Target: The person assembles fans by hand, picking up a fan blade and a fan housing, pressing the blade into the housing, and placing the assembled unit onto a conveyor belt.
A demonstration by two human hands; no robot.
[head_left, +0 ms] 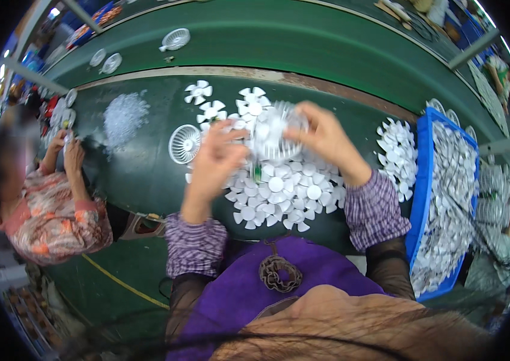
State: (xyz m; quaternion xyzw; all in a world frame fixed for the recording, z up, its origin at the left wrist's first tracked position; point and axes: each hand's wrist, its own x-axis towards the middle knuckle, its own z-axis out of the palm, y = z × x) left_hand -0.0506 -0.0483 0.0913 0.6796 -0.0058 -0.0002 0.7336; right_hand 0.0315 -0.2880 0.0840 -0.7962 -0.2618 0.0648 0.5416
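A white round fan cage (pixel 276 141), smeared by motion, is held above the green table by my right hand (pixel 328 139), its thumb and fingers closed on the rim. Just left of the cage, my left hand (pixel 211 163) has its fingers apart and nothing visible in them. A small green part (pixel 257 174) shows beneath the cage. Below both hands spreads a heap of white fan blades (pixel 276 185). More loose blades (pixel 198 92) lie beyond the left hand, and a second fan cage (pixel 185 144) rests on the table beside it.
On the right stands a blue crate (pixel 421 198) full of white blades, with another blade pile (pixel 397 153) beside it. A heap of small translucent pieces (pixel 125 117) lies to the left, near a co-worker (pixel 56 216). Several cages (pixel 175 40) sit on the green conveyor (pixel 327 48) behind.
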